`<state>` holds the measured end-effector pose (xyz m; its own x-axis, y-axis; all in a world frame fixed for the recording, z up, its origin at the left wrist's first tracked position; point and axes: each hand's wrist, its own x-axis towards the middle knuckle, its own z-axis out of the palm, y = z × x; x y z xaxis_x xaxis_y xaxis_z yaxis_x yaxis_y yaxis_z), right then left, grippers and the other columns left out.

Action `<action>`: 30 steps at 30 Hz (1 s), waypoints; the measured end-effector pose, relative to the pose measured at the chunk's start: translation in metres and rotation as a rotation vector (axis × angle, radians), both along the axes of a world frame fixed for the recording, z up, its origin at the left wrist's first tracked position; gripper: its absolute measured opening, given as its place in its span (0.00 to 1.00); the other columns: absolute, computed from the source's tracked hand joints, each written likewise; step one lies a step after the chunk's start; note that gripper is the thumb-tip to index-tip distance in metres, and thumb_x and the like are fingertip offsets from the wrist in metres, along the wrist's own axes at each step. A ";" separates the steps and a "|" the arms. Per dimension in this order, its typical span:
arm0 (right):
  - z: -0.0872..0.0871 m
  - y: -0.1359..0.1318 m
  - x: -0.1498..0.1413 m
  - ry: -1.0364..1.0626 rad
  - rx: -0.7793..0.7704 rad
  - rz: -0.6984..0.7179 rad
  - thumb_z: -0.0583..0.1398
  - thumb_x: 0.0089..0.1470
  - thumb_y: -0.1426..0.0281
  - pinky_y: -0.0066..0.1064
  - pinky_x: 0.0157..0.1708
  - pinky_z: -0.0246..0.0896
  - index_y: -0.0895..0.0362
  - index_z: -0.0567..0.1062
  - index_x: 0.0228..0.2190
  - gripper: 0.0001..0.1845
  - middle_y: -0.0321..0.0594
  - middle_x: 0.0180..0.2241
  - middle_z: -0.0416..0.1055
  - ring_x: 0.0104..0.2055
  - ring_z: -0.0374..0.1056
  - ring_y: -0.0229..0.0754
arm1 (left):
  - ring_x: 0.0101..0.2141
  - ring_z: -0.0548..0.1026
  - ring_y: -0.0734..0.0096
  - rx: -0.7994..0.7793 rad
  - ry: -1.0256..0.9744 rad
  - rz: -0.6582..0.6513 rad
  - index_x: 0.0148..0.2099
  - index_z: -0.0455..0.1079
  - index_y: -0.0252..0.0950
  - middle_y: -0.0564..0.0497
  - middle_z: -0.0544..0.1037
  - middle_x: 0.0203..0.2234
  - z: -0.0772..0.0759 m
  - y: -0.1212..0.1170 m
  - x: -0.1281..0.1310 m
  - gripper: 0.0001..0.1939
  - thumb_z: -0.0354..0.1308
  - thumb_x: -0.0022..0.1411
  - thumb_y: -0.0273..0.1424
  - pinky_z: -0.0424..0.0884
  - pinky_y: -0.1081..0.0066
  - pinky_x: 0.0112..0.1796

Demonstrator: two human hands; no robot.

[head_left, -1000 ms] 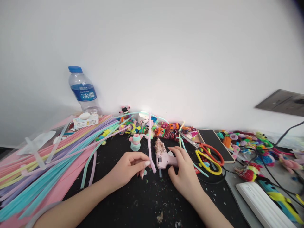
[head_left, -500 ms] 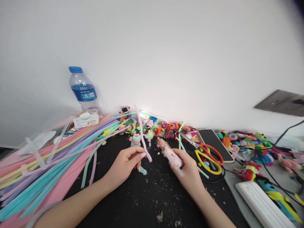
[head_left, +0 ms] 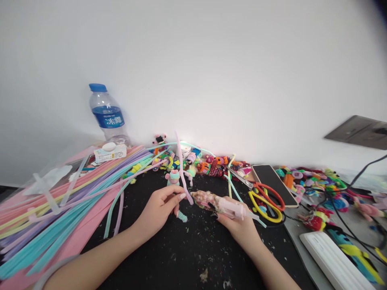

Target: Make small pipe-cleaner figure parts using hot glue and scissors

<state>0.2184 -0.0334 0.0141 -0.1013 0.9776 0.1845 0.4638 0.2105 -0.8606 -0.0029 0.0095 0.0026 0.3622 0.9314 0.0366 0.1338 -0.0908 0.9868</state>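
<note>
My left hand (head_left: 165, 207) pinches a pink pipe cleaner (head_left: 181, 163) near its lower end, the rest of it standing upright. Just behind those fingers is a small mint and pink pipe-cleaner figure (head_left: 173, 176); a mint coil (head_left: 182, 216) shows below them. Whether the left hand also grips the figure is hidden. My right hand (head_left: 238, 225) is wrapped round a pink hot glue gun (head_left: 225, 205) with a brown, crusted front and a glue stick at its rear. The gun's nozzle points left, very close to the pipe cleaner's lower end; I cannot tell if they touch.
Bundles of coloured pipe cleaners (head_left: 90, 201) lie at left, near a water bottle (head_left: 108, 114). Several finished figures (head_left: 208, 165) line the wall. Scissors (head_left: 266, 197), a phone (head_left: 273, 183), a white power bank (head_left: 329, 257) and black cables are at right. Scraps dot the black mat (head_left: 181, 257).
My right hand has turned the glue gun so it lies more level, and its nozzle has moved left and down to the pipe cleaner's lower end. My left hand has barely moved.
</note>
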 end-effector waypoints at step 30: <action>-0.003 0.002 0.000 0.019 -0.015 -0.002 0.61 0.44 0.70 0.25 0.21 0.48 0.57 0.64 0.20 0.09 0.30 0.18 0.58 0.21 0.52 0.34 | 0.18 0.64 0.76 0.010 0.017 0.013 0.36 0.69 0.35 0.59 0.64 0.14 0.002 -0.001 -0.001 0.09 0.51 0.61 0.33 0.60 0.76 0.25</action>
